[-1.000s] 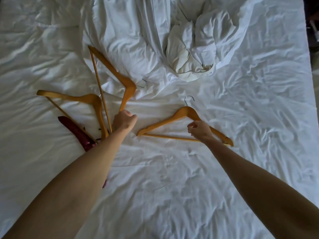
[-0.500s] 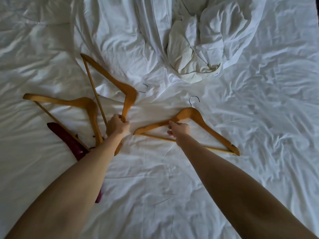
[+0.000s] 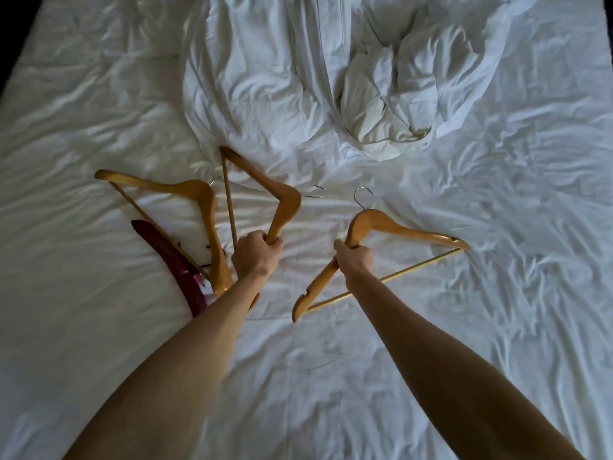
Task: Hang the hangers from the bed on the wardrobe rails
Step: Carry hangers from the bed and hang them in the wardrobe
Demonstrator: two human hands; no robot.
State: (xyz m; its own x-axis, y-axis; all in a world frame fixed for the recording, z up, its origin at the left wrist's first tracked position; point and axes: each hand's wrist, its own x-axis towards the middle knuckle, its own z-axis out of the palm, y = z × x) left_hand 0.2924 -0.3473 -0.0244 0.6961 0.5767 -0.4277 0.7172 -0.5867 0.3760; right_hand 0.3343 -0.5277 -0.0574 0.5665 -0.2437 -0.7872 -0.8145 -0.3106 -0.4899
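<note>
Over the rumpled white bed, both hands are wrapped round wooden hangers. Left hand has its fingers curled tight about one arm of the middle hanger, whose far arm and bar point away toward the bunched duvet. Right hand grasps one arm of the right hanger just below its neck, the metal hook pointing away and the bar slanting across the sheet. Beside the left wrist lies a third hanger, flat on the bed, crossing a dark red hanger that lies under it and runs beneath the left forearm.
</note>
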